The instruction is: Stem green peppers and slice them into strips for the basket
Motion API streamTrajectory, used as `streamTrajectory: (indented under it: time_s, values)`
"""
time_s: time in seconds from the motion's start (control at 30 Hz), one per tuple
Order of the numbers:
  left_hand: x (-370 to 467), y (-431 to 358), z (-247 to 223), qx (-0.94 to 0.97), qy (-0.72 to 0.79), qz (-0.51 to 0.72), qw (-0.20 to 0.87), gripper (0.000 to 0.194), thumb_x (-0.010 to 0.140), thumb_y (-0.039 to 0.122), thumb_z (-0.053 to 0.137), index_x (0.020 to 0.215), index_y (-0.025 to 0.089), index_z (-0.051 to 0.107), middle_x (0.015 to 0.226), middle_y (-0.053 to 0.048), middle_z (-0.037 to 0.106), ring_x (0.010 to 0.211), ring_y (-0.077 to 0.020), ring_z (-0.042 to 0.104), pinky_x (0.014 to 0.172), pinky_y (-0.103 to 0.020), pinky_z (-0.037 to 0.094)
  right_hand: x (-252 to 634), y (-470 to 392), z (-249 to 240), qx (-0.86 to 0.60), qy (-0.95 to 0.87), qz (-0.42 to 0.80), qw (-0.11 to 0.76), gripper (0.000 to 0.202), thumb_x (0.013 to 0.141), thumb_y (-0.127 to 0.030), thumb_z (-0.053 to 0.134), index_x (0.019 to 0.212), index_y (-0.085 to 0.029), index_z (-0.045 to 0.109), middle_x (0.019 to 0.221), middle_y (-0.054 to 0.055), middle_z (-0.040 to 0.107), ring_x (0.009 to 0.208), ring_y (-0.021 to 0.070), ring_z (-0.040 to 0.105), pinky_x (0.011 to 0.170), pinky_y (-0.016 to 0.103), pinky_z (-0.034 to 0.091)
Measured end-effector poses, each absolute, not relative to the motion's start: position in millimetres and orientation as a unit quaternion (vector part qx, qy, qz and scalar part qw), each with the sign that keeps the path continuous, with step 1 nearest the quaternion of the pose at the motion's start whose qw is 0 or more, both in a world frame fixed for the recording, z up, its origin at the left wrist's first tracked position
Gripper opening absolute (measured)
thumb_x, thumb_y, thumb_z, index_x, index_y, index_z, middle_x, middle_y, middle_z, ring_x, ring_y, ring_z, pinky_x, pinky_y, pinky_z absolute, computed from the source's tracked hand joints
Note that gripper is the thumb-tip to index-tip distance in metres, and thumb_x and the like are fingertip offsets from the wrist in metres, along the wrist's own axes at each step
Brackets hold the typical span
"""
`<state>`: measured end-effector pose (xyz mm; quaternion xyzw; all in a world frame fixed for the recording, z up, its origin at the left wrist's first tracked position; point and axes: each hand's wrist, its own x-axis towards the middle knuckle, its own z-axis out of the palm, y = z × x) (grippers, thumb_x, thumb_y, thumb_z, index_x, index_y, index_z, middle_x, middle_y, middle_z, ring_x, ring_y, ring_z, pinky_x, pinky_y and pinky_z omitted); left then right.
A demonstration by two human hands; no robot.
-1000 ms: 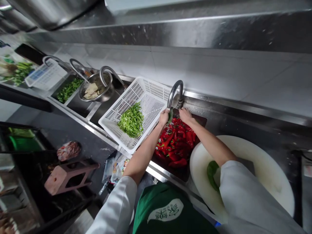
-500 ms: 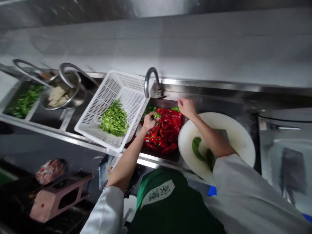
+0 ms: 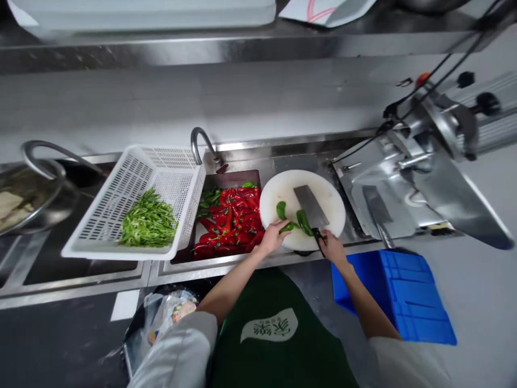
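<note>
On the round white cutting board (image 3: 272, 188) lies a cleaver (image 3: 311, 205), its broad blade flat. My right hand (image 3: 333, 246) is wrapped round the black handle at the near edge. My left hand (image 3: 273, 237) holds a green pepper (image 3: 287, 227) at the board's near left side, fingers closed on it. Two more green pieces are on the board: a small curved pepper (image 3: 281, 209) and a longer green pepper (image 3: 302, 222) beside the blade. Left of the board, many red peppers (image 3: 230, 215) fill a sink basin, with some green peppers (image 3: 208, 202) at its left.
A white plastic basket (image 3: 92, 215) with cut green vegetables (image 3: 147, 223) stands left of the peppers, near a curved faucet (image 3: 202, 137). Metal slicing equipment (image 3: 428, 161) is at the right, with a blue crate (image 3: 416, 296) below. A metal shelf (image 3: 181, 54) runs overhead.
My view has swung right. My left hand has gone from the pepper basin to the board with a green pepper. From the basin's far edge, my right hand has moved to grip the cleaver.
</note>
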<state>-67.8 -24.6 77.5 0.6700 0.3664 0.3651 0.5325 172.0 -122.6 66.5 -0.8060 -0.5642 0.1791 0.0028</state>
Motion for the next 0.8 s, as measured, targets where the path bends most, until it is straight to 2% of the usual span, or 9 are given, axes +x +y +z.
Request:
streamTrajectory:
  time_s: [0.1, 0.23, 0.43, 0.6, 0.7, 0.8]
  values:
    - [-68.3, -44.4, 70.1, 0.558, 0.444, 0.426, 0.557, 0.031, 0.074, 0.025, 0.078, 0.103, 0.019, 0.072, 0.095, -0.008, 0.067, 0.096, -0.0245, 0.063, 0.098, -0.042, 0.047, 166.4, -117.4, 74.8, -0.8, -0.568, 0.193, -0.019, 0.051, 0.089, -0.022, 0.051, 0.138, -0.013, 0.044, 0.117, 0.017, 0.063, 0.103, 0.0258, 0.063, 0.09, 0.033, 0.043]
    - [-82.7, -57.6, 78.3, 0.496, 0.498, 0.486, 0.519, 0.031, 0.067, 0.023, 0.082, 0.096, 0.017, 0.073, 0.086, -0.006, 0.062, 0.09, -0.0217, 0.061, 0.096, -0.043, 0.047, 169.9, -112.5, 78.6, -0.794, -0.571, 0.205, -0.04, 0.071, 0.08, -0.019, 0.056, 0.146, -0.016, 0.033, 0.116, 0.018, 0.062, 0.096, 0.0274, 0.066, 0.084, 0.035, 0.045]
    - [-48.6, -68.6, 104.3, 0.641, 0.381, 0.51, 0.429, 0.024, 0.082, 0.033, 0.072, 0.104, 0.023, 0.073, 0.105, -0.008, 0.053, 0.101, -0.0214, 0.056, 0.097, -0.039, 0.046, 217.8, -91.7, 79.6, -0.783, -0.586, 0.21, -0.004, 0.066, 0.08, -0.023, 0.055, 0.143, -0.014, 0.036, 0.107, 0.014, 0.069, 0.098, 0.0282, 0.067, 0.081, 0.033, 0.047]
    - [54.2, -49.9, 85.1, 0.733, 0.394, 0.429, 0.351, 0.026, 0.093, 0.024, 0.051, 0.11, 0.024, 0.071, 0.113, -0.011, 0.052, 0.112, -0.026, 0.05, 0.1, -0.042, 0.043, 271.0, -107.2, 87.5, -0.771, -0.619, 0.144, 0.02, 0.065, 0.085, -0.024, 0.051, 0.148, -0.018, 0.036, 0.108, 0.013, 0.071, 0.091, 0.0294, 0.069, 0.078, 0.036, 0.05]
    - [99.6, -36.6, 69.4, 0.792, 0.434, 0.292, 0.315, 0.035, 0.09, 0.013, 0.047, 0.113, 0.026, 0.071, 0.116, -0.011, 0.057, 0.113, -0.0281, 0.051, 0.104, -0.045, 0.04, 295.5, -130.5, 82.9, -0.761, -0.639, 0.103, 0.042, 0.065, 0.088, -0.025, 0.045, 0.152, -0.02, 0.032, 0.105, 0.014, 0.071, 0.084, 0.0296, 0.07, 0.074, 0.038, 0.051]
    - [112.1, -39.1, 64.2, 0.818, 0.48, 0.157, 0.275, 0.051, 0.084, 0.008, 0.051, 0.128, 0.03, 0.062, 0.122, -0.011, 0.059, 0.125, -0.0314, 0.047, 0.111, -0.053, 0.031, 309.3, -148.6, 76.8, -0.745, -0.66, 0.089, 0.05, 0.062, 0.09, -0.022, 0.04, 0.152, -0.02, 0.034, 0.105, 0.014, 0.071, 0.084, 0.0278, 0.069, 0.073, 0.036, 0.051]
